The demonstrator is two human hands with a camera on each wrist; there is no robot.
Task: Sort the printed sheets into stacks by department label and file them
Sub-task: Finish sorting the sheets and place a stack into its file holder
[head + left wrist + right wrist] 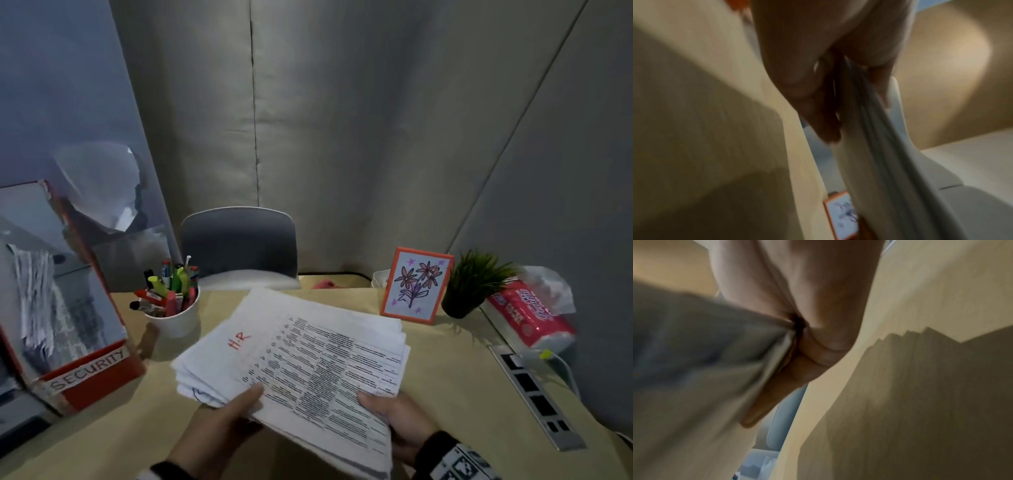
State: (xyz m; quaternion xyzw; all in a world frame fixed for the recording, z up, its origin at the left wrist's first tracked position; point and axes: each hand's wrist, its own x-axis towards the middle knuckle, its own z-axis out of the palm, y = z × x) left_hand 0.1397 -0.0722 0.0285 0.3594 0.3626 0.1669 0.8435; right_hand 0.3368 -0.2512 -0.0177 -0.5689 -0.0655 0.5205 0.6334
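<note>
Both hands, left hand and right hand, grip the sheet stack's near edge above bare table.

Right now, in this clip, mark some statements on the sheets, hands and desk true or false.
1. Both hands hold the stack of printed sheets: the left hand at its near left edge, the right hand at its near right. True.
2. The top sheet is marked SECURITY. False: it reads H-R in red.
3. The red file box on the left is labelled SECURITY. True.
4. The pen cup lies tipped over. False: it stands upright, full of pens.
5. The framed flower drawing stands beside a small potted plant. True.
</note>
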